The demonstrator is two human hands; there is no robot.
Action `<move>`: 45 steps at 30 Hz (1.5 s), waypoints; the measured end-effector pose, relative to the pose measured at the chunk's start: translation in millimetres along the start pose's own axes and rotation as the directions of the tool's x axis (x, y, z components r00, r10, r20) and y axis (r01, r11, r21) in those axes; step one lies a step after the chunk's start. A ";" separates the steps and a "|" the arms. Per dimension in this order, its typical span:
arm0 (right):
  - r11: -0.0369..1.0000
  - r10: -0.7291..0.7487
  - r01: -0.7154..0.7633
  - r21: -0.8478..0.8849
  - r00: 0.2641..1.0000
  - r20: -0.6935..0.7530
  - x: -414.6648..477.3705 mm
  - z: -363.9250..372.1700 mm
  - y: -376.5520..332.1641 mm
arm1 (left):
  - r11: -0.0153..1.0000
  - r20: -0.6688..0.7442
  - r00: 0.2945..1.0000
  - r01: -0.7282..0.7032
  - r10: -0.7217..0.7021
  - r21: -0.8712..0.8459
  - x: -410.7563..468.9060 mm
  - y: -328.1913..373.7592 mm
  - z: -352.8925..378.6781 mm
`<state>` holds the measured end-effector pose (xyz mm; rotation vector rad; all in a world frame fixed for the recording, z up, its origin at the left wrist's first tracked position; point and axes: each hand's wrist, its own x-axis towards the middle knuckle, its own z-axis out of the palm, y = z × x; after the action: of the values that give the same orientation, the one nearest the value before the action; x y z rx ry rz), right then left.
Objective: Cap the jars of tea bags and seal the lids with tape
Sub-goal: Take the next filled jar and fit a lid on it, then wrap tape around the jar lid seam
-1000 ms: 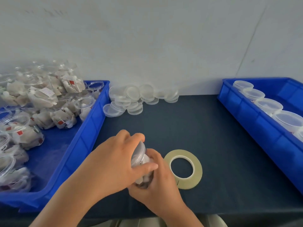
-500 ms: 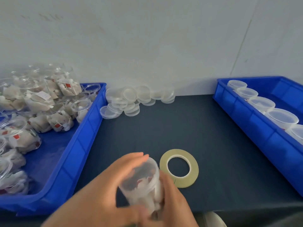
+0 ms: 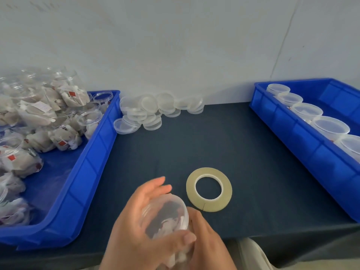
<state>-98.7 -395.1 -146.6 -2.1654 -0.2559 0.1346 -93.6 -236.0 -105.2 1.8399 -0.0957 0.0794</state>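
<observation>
A clear jar of tea bags [image 3: 166,219] with its lid on is tilted toward me near the table's front edge. My left hand [image 3: 136,227] cups its lid end, thumb across the front and fingers stretched behind the rim. My right hand [image 3: 206,242] grips the jar's body from below on the right. A roll of yellowish tape [image 3: 209,189] lies flat on the dark table just right of the jar, with a loose end at its near edge.
A blue bin [image 3: 91,168] at left holds several uncapped jars of tea bags. Loose clear lids [image 3: 148,112] are heaped against the wall at the back. A second blue bin [image 3: 303,145] at right holds several capped jars [image 3: 329,127].
Both hands have drawn the jar toward me and tipped its lid up to face the camera. The view has shifted a little. The tape roll has not moved.
</observation>
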 end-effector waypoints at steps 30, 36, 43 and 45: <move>0.839 -0.116 0.149 -0.524 0.989 0.095 60.9 -66.9 114.8 | 0.749 0.143 0.919 -0.383 0.367 0.541 74.8 -50.7 -12.9; 0.833 -0.288 0.239 -0.499 0.957 -0.021 56.6 -64.9 120.2 | 0.600 0.195 0.825 -0.528 0.531 0.600 103.6 -53.9 -5.8; 0.965 0.014 0.070 0.252 0.948 -0.319 35.7 -74.1 72.7 | 0.661 0.017 0.811 -0.490 0.585 0.568 72.2 -30.7 8.9; 0.947 0.012 0.083 0.310 0.957 -0.291 26.1 -83.4 56.1 | 0.761 0.039 0.846 -0.498 0.532 0.416 51.2 -20.5 26.5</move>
<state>-49.8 -486.7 -145.1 -1.8264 -0.0957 -0.1538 -40.4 -257.3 -126.6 2.1828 -0.5720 0.6066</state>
